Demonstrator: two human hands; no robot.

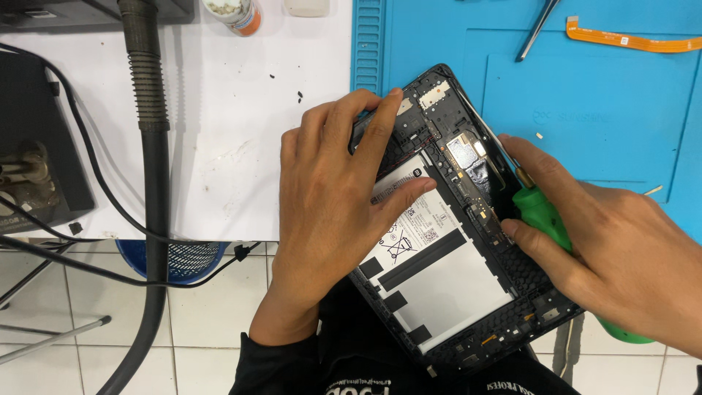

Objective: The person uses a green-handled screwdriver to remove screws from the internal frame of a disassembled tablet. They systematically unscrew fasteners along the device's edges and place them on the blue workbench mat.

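Green-handled screwdriver [545, 216] gripped in the right hand [621, 256], fingers wrapped tight around the handle, thin shaft angled up and away from the knuckles toward the far edge of an opened tablet [453, 227]. Left hand [333, 197] spread flat and holding nothing, fingers wide, pressing down on the white battery pack [439, 281] and the near frame, fingertips reaching to the tablet's upper corner. Tablet lying back-off and tilted, half on the blue work mat [599, 88], half overhanging the white bench [219, 132] toward the body. Beyond the right hand: tweezers [537, 29] and an orange flex cable [629, 40] on the mat. Off to the left of the left hand: a thick grey hose [150, 146] and black cables.

Likely hazards: a slip of the metal tip along the circuit board [468, 157], scoring components or piercing the battery; too much downward pressure from the flat palm, bending the pack; the overhanging corner, unsupported, tipping off the bench if either hand lifts.
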